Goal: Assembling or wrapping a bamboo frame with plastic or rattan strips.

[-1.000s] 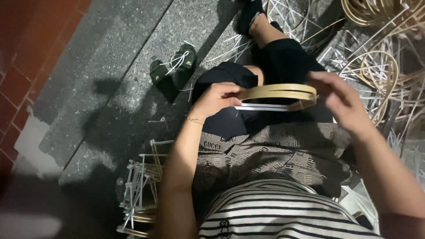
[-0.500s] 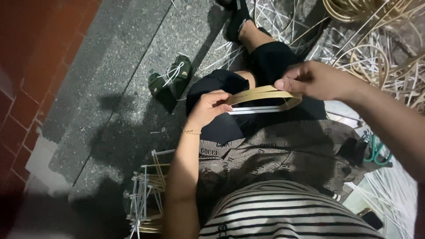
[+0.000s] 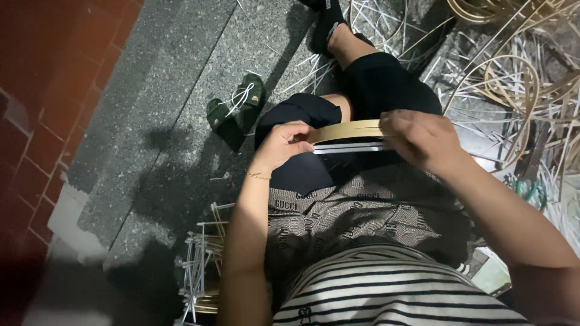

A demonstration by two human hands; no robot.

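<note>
Grey speckled pavement [image 3: 181,90] filled the upper left of the frame, pale cane strips [image 3: 519,78] heaped at upper right. At centre, the left hand [image 3: 284,145] pinched one end of a bent bamboo band [image 3: 347,130]; the right hand [image 3: 423,139] clenched the other end over the lap.

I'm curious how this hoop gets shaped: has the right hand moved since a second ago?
Yes. Against the green sandal on the floor, the right hand has slid left along the hoop, nearer the left hand.
</note>
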